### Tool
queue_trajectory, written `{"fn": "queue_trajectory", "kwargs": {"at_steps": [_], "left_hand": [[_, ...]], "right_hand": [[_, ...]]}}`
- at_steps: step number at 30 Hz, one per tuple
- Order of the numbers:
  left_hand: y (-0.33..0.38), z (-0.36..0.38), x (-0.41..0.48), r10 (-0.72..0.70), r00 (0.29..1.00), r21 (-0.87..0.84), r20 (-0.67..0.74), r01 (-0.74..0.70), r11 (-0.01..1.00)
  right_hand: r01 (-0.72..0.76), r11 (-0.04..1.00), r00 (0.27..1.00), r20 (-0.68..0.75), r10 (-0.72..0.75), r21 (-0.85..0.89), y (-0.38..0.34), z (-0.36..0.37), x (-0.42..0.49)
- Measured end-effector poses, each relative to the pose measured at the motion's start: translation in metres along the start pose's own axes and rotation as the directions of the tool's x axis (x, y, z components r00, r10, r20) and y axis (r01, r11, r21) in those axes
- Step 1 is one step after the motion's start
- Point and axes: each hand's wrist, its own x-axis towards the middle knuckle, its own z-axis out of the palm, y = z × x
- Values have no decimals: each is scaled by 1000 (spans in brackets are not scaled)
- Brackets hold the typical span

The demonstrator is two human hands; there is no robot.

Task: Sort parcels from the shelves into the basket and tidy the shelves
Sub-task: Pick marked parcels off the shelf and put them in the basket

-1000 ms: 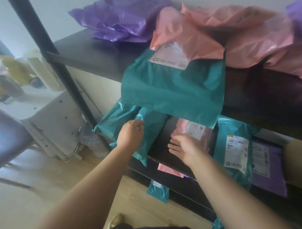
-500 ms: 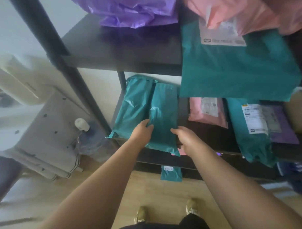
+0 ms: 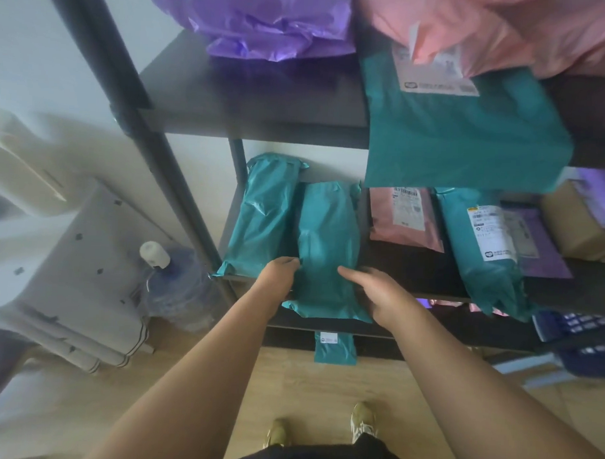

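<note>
Left hand [image 3: 280,275] and right hand [image 3: 377,293] grip opposite long edges of a teal parcel [image 3: 328,244] overhanging the front of the shelf [image 3: 412,272].

We stand in a parcel storeroom: dark shelves [image 3: 264,90] carry labelled mailers [image 3: 328,244] and a box [image 3: 575,235]; a water jug [image 3: 175,290] stands on the wood floor [image 3: 306,384].
</note>
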Motion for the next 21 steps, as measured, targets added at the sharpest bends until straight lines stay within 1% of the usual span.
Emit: {"fn": "queue_trajectory", "kwargs": {"at_steps": [2,3,5,7,9,10,11,12,13,16,19,21], "left_hand": [[-4,2,2,-64,998,-55,20,65,996],[-4,6,-1,-89,996,-81,32,91,993],[0,10,-8,-127,989,-138,72,136,981],[3,14,-8,-98,988,-174,122,119,978],[9,20,-10,-53,989,-218,136,82,973],[12,23,-12,-35,989,-238,147,69,969],[14,25,-13,-13,988,-238,155,50,970],[16,28,-13,4,986,-236,167,37,971],[16,30,-14,4,984,-222,176,35,974],[11,31,-12,-18,988,-164,156,44,985],[7,27,-13,-56,989,-186,135,81,979],[4,26,-9,-63,992,-178,112,82,981]], "right_hand": [[-1,996,998,55,6,-94,6,-4,-5],[23,988,999,49,-15,-154,7,-6,-9],[83,972,994,-46,-96,-218,7,-5,-13],[144,941,961,-184,-206,-306,4,-5,-17],[156,837,904,-266,-335,-524,1,-6,-21],[154,770,885,-261,-386,-619,1,-7,-21],[159,718,879,-233,-415,-678,1,-6,-22],[176,692,886,-194,-422,-700,3,-5,-22],[199,689,896,-156,-417,-696,5,-4,-23],[258,735,922,-67,-381,-626,14,-3,-20],[320,812,935,21,-355,-489,19,-5,-19],[319,860,945,64,-320,-399,19,-5,-20]]}}
